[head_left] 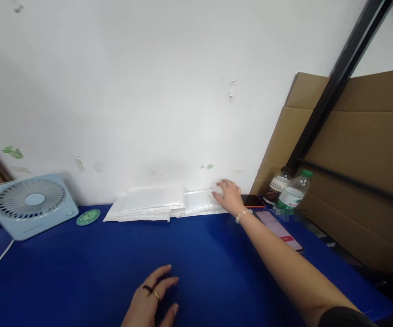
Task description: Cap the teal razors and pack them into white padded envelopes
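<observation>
My right hand (228,196) reaches to the back of the blue table, over the right end of a clear plastic packet (199,202). Its fingers are apart, and nothing shows between them. Left of that packet lies a stack of flat white packets (152,202) along the wall. My left hand (154,295) is low in the middle of the view, above the blue cloth (203,259), with fingers spread and holding nothing. It wears a gold ring and a dark band.
A light blue fan (35,200) and a green round coaster (88,217) are at the left. Two phones, one dark (252,201) and one lit (278,229), lie right, near a dark-capped bottle (278,185) and a green-capped bottle (293,190). Cardboard (370,181) stands behind.
</observation>
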The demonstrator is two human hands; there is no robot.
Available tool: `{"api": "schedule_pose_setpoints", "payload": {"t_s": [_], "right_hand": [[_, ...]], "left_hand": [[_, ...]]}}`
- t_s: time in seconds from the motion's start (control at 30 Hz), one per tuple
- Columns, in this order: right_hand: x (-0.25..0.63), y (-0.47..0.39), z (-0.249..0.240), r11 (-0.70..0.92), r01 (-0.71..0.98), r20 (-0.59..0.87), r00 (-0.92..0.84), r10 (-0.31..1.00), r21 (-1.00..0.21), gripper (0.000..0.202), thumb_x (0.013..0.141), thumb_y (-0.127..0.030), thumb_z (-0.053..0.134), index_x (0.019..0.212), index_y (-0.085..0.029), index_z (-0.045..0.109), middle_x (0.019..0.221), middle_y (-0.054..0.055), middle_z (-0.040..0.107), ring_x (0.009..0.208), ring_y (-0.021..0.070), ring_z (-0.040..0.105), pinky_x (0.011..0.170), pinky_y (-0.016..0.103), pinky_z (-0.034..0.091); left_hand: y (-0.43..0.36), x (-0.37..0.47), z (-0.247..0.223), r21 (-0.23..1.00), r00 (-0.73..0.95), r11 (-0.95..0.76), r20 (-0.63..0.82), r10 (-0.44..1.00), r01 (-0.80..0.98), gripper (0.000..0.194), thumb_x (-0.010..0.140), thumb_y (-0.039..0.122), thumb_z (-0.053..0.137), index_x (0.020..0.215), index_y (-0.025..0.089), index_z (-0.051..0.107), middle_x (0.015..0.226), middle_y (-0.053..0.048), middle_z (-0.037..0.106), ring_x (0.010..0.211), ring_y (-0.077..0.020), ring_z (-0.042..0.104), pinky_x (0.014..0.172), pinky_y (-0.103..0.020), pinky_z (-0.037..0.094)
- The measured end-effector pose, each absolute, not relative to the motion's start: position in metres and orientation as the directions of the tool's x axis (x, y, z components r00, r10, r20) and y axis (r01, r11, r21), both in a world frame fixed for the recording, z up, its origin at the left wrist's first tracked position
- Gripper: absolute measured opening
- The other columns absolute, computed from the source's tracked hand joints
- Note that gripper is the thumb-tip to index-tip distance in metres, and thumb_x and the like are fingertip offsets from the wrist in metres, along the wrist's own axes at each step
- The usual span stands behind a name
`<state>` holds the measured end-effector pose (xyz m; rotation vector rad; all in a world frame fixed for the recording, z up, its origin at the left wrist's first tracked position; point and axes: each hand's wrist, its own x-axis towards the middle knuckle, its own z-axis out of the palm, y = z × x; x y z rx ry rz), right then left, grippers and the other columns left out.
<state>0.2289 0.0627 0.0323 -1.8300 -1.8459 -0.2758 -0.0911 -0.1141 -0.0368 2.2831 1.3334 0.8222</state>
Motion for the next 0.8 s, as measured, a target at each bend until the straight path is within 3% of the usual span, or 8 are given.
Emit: {"api": "schedule_pose_setpoints", "payload": {"t_s": [0.13, 0.3, 0.47, 0.57, 0.63, 0.7, 0.73, 0.8], "right_hand": [[0.164, 0.064, 0.033, 0.526, 0.848, 0.364, -0.471, 0.803, -0.062, 0.075, 0.075, -0.051, 0.061, 0.138, -0.017, 0.039, 0.143, 0.012, 0.04, 0.134, 0.0291, 0.027, 0.107, 0.042, 0.022], [0.124, 0.062, 0.033, 0.499, 0.864, 0.309, -0.495, 0.812, 0.072, 0.025, 0.087, -0.017, 0.046, 0.106, -0.012, 0.062, 0.11, 0.016, 0.064, 0.108, 0.0237, 0.054, 0.093, 0.035, 0.036], [0.153, 0.042, 0.059, 0.507, 0.862, 0.401, -0.473, 0.785, 0.023, 0.03, 0.095, -0.02, 0.033, 0.108, -0.019, 0.059, 0.1, 0.01, 0.067, 0.091, 0.021, 0.061, 0.074, 0.029, 0.043], [0.171, 0.016, 0.069, 0.571, 0.816, 0.475, -0.468, 0.745, -0.091, 0.029, 0.095, -0.022, 0.035, 0.112, -0.022, 0.059, 0.102, 0.007, 0.068, 0.09, 0.0195, 0.063, 0.075, 0.027, 0.045], [0.179, -0.003, 0.066, 0.623, 0.765, 0.503, -0.478, 0.72, -0.164, 0.029, 0.094, -0.021, 0.038, 0.111, -0.021, 0.06, 0.102, 0.007, 0.069, 0.093, 0.0193, 0.064, 0.08, 0.027, 0.045], [0.185, -0.022, 0.056, 0.666, 0.713, 0.533, -0.484, 0.694, -0.22, 0.028, 0.092, -0.019, 0.039, 0.111, -0.019, 0.061, 0.102, 0.008, 0.069, 0.094, 0.0191, 0.064, 0.083, 0.028, 0.046], [0.189, -0.03, 0.05, 0.692, 0.682, 0.545, -0.495, 0.676, -0.238, 0.029, 0.092, -0.018, 0.04, 0.111, -0.019, 0.061, 0.101, 0.008, 0.069, 0.094, 0.0189, 0.065, 0.083, 0.028, 0.047], [0.196, -0.044, 0.036, 0.755, 0.602, 0.575, -0.531, 0.622, -0.26, 0.029, 0.091, -0.016, 0.039, 0.111, -0.019, 0.061, 0.099, 0.008, 0.07, 0.09, 0.0176, 0.065, 0.08, 0.027, 0.049]], "left_hand": [[-0.098, -0.097, -0.031, 0.488, 0.183, -0.311, 0.291, 0.939, 0.816, 0.037, 0.079, 0.035, 0.055, 0.112, 0.023, 0.063, 0.128, -0.01, 0.057, 0.12, -0.0304, 0.052, 0.101, -0.05, 0.043], [-0.089, -0.097, -0.021, 0.529, 0.047, -0.205, 0.296, 0.954, 0.824, 0.028, 0.078, 0.036, 0.054, 0.101, 0.023, 0.064, 0.117, -0.007, 0.061, 0.1, -0.026, 0.061, 0.093, -0.043, 0.047], [-0.083, -0.093, -0.015, 0.49, 0.007, -0.172, 0.32, 0.947, 0.854, 0.029, 0.077, 0.045, 0.056, 0.093, 0.023, 0.066, 0.101, -0.009, 0.064, 0.089, -0.0271, 0.059, 0.087, -0.042, 0.046], [-0.083, -0.085, -0.012, 0.599, 0.012, -0.211, 0.319, 0.948, 0.772, 0.035, 0.071, 0.052, 0.063, 0.092, 0.024, 0.068, 0.099, -0.009, 0.065, 0.099, -0.0301, 0.056, 0.095, -0.044, 0.041], [-0.081, -0.07, -0.009, 0.795, -0.028, -0.193, 0.254, 0.967, 0.575, 0.041, 0.066, 0.054, 0.068, 0.093, 0.023, 0.068, 0.102, -0.009, 0.065, 0.105, -0.0307, 0.054, 0.101, -0.044, 0.036], [-0.073, -0.048, -0.005, 0.984, -0.078, -0.057, 0.071, 0.994, 0.168, 0.05, 0.066, 0.06, 0.067, 0.098, 0.021, 0.066, 0.107, -0.012, 0.065, 0.106, -0.0294, 0.056, 0.102, -0.044, 0.036], [-0.066, -0.036, -0.002, 0.993, -0.033, 0.06, -0.063, 0.997, -0.101, 0.057, 0.069, 0.064, 0.062, 0.106, 0.02, 0.062, 0.112, -0.014, 0.063, 0.107, -0.0288, 0.057, 0.099, -0.045, 0.039], [-0.052, -0.014, 0.001, 0.819, 0.16, 0.302, -0.256, 0.953, -0.488, 0.07, 0.071, 0.074, 0.05, 0.11, 0.018, 0.058, 0.114, -0.017, 0.062, 0.108, -0.0294, 0.058, 0.095, -0.046, 0.042]]}}
